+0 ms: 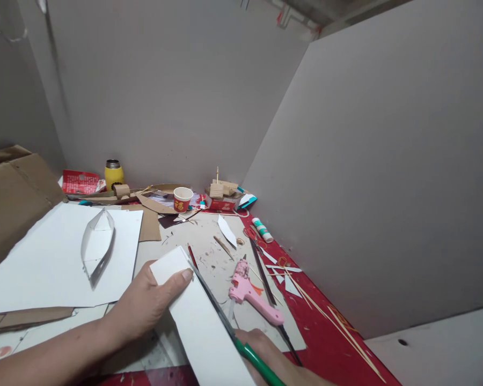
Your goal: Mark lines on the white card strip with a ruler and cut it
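My left hand point(153, 292) grips a long white card strip point(203, 321) near its far end, thumb pressed flat on top. Green-handled scissors point(249, 354) are in my right hand point(273, 348), whose fingers are partly hidden behind the handle and the card. The blades lie along the right edge of the strip, near my left thumb. A pink glue gun point(251, 297) rests on the table just right of the scissors. To the left, a small white paper boat point(99, 241) stands on a large white sheet point(36, 268).
A yellow bottle point(114, 174), a paper cup point(182, 199) and a red box of cardboard pieces point(223, 198) stand along the back. Thin wooden sticks point(334, 321), paper scraps point(292, 286) and a white-green tube point(262, 229) lie at right. A cardboard box point(20, 198) is at left.
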Available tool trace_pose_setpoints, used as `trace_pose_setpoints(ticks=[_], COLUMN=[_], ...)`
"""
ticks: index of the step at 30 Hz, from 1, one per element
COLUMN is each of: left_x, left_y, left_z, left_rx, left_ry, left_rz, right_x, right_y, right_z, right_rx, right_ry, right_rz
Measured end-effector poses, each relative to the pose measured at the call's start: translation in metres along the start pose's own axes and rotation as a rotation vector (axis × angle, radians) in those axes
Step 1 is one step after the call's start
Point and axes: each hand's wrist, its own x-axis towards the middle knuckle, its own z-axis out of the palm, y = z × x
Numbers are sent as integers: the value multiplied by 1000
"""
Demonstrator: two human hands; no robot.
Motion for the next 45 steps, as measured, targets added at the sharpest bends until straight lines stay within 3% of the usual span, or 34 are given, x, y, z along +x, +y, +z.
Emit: trace_pose_setpoints(ticks=[8, 17, 26, 32, 39, 45], left_x=[1, -1, 1, 1, 0, -1], left_y=[9, 4, 6, 3, 0, -2], left_z=[4, 2, 2, 1, 2, 0], left_rx=[-17, 44, 69, 27, -11, 30], left_ry=[247, 69, 67, 259, 65, 45], left_rz=[20, 7, 5, -15, 28, 31], right_x=[-1, 0, -2, 1, -12, -6], right_y=[-3, -7, -6, -10, -31, -32], right_z=[-3, -4, -3, -4, -13, -10], right_rx=[-12, -36, -50, -46, -124, -113], right_ry=[-22, -41, -15, -11, -12, -44], right_rz=[0, -3, 17, 20, 28, 13])
